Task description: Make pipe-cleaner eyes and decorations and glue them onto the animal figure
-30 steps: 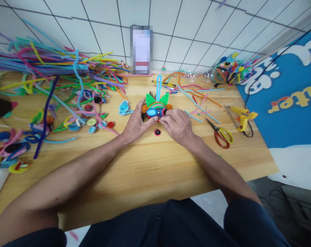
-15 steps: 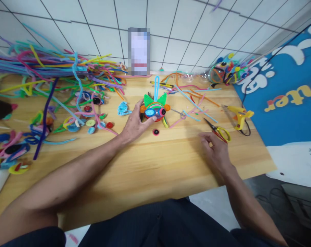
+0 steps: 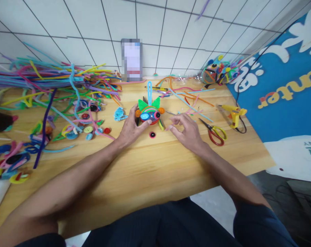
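A small pipe-cleaner figure (image 3: pixel 150 112) with green ears, a blue loop on top and coiled eyes stands on the wooden table (image 3: pixel 145 164). My left hand (image 3: pixel 131 128) grips its left side, thumb against the front. My right hand (image 3: pixel 187 132) hovers just right of the figure with fingers spread and holds nothing. A small pink and black coil (image 3: pixel 152 134) lies on the table between my hands. A pink pipe cleaner (image 3: pixel 182 115) lies under my right fingertips.
A big heap of coloured pipe cleaners (image 3: pixel 55 77) and coiled discs (image 3: pixel 88 129) covers the left side. Red-and-yellow scissors (image 3: pixel 214 132) and a yellow glue gun (image 3: pixel 232 113) lie at the right. A clear jar of craft bits (image 3: pixel 219 72) lies at the back right.
My right hand left the figure, swung right toward the scissors, then came back near the figure with fingers apart. My left hand stayed on the figure.
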`<state>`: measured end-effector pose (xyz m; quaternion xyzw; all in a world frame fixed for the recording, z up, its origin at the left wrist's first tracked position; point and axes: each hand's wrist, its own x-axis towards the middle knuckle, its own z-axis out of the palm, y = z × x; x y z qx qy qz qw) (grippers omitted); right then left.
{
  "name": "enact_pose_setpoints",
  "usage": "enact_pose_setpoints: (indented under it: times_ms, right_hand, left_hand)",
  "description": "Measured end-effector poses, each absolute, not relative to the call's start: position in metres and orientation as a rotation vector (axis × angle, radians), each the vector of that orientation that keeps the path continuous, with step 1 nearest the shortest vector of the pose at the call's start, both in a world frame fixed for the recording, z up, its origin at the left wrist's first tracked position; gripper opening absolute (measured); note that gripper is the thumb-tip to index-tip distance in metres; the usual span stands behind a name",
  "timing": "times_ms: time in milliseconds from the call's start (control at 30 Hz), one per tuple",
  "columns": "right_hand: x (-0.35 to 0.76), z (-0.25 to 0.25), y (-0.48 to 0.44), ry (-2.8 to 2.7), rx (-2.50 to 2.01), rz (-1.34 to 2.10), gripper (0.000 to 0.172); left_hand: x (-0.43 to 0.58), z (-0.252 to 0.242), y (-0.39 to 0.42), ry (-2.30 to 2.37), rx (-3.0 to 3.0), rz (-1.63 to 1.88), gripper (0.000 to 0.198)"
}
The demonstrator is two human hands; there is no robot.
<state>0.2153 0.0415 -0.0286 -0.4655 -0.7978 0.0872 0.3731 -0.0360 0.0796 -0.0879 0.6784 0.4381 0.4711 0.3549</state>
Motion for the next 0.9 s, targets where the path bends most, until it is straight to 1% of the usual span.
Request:
enact_pose_setpoints:
  times_ms: [67,233,433,733,800,900]
  right_hand:
    - [0.204,-0.03,0.055,-2.073,-1.151,0.196,0.018]
    - [0.186,-0.033,0.074,-2.121,-1.122,0.172,0.022]
    - [0.179,-0.037,0.08,-2.134,-1.097,0.19,0.015]
    - [0.178,-0.043,0.082,-2.118,-1.102,0.183,0.014]
    - [0.178,-0.042,0.082,-2.105,-1.087,0.195,0.016]
    - [0.183,-0.039,0.075,-2.086,-1.103,0.226,0.024]
  left_hand:
    - [-0.036,-0.089,0.08,1.125,1.735,1.22,0.083]
    - [-0.035,-0.086,0.079,1.187,1.74,1.215,0.082]
    - [-0.035,-0.085,0.078,1.222,1.753,1.223,0.081]
    - [-0.035,-0.083,0.078,1.217,1.787,1.226,0.078]
    - [-0.035,-0.084,0.078,1.215,1.779,1.222,0.079]
    - [-0.035,-0.084,0.078,1.206,1.765,1.22,0.08]
